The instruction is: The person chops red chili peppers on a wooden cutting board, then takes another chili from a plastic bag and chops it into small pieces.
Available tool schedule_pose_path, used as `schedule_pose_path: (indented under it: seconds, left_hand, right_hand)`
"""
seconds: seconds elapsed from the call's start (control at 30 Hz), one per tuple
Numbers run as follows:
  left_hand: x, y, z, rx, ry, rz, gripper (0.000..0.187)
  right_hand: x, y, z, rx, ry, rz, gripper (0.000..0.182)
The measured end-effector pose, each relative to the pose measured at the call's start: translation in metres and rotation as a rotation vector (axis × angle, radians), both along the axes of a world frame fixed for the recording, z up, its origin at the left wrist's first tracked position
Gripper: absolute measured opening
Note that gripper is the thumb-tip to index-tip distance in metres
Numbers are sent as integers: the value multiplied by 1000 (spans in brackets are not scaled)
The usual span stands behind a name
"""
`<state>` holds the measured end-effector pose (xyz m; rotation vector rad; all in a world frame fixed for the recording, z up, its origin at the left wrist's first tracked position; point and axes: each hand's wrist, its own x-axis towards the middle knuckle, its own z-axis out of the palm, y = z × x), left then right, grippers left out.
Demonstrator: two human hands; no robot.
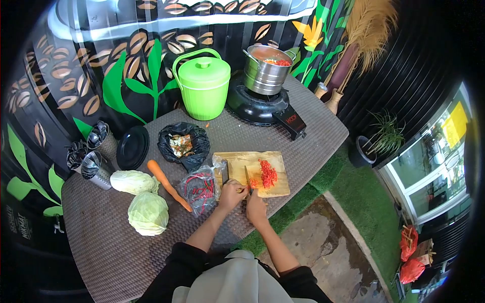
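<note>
Woven-top table (106, 242) by painted wall (91, 58) | right hand (256, 208) closed around knife (247, 174) | left hand (232, 196) just beside it, grip unclear | chopped red pieces (268, 174) on cutting board (278, 190), mostly right of knife | pot (263, 81) on stove (252, 108)

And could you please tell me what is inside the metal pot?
Small red and pale pieces show inside the metal pot; whatever lies beneath them is covered.

Finely chopped red pieces (269, 173), heaped on wooden board (279, 190), knife (247, 177) beside
</note>
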<state>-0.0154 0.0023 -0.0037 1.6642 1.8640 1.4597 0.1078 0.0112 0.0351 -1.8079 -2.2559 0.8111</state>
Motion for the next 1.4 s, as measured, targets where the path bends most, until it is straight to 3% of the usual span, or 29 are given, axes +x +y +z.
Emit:
schedule_pose_path:
  seconds: [0.27, 0.37, 0.57, 0.73, 1.0, 1.17, 1.4]
  left_hand:
    - [-1, 2, -6, -24, 18, 4, 13]
    - [2, -1, 2, -29, -68, -11, 12]
    - [2, -2, 4, -29, -121, -16, 12]
    - [1, -1, 1, -21, -59, -7, 13]
    - [0, 0, 1, -33, -59, 0, 14]
    - [0, -1, 2, -17, -74, -29, 13]
    - [-1, -3, -4, 6, -65, -39, 12]
  right_hand:
    - [5, 8, -8, 36, 29, 59, 32]
    - [-1, -1, -14, 76, 43, -45, 33]
    - [2, 16, 0, 14, 69, 56, 33]
    - [-3, -3, -6, 68, 37, -41, 32]
    - [4, 4, 4, 36, 30, 46, 30]
    - [-1, -7, -12, 62, -2, -26, 30]
    - [9, 19, -4, 38, 33, 120, 31]
